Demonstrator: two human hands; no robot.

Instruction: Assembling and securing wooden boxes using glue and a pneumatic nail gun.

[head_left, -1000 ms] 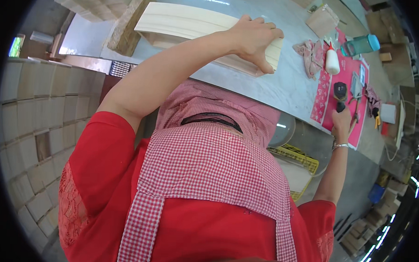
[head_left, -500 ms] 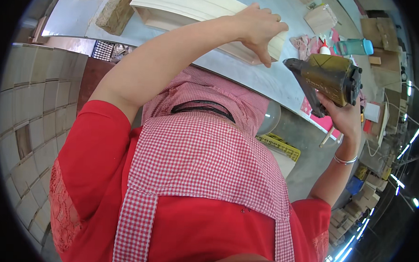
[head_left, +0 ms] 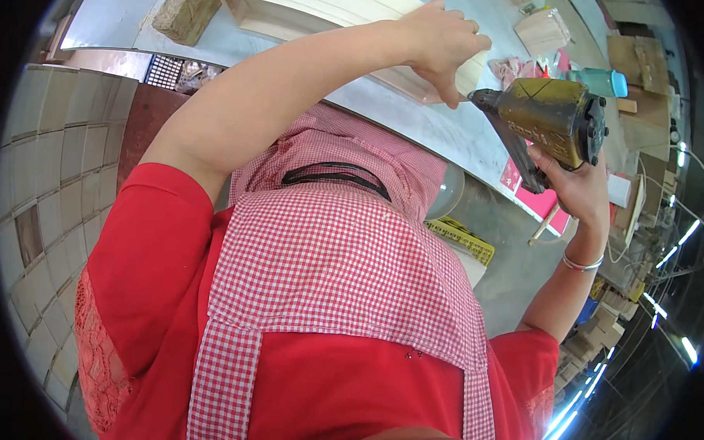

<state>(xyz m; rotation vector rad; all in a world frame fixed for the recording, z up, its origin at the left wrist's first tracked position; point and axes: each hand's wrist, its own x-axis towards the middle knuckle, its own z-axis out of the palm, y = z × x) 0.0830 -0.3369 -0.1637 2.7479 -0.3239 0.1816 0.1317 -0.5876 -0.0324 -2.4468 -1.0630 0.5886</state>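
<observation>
A long pale wooden box (head_left: 313, 3) lies on the bench, its ridged face up and a hollow side toward me. My left hand (head_left: 443, 49) grips its right end, fingers over the top and thumb down at the near edge. My right hand (head_left: 578, 185) is wrapped round the handle of a dark-gold nail gun (head_left: 546, 114), held sideways above the bench's front edge. The gun's nose points left and sits right by my left thumb, at the box's end. Whether the nose touches the wood I cannot tell. My hand hides the trigger.
A rough wooden block (head_left: 185, 12) lies left of the box. Beyond the gun are a pink cloth (head_left: 508, 69), a teal bottle (head_left: 597, 81) and a small wooden piece (head_left: 543, 31). Stacked boards (head_left: 67, 148) rise at my left; a yellow crate (head_left: 464, 238) stands under the bench.
The nail gun has moved left, bringing its nose up to my left thumb and the box's end. My left hand keeps its grip on the box.
</observation>
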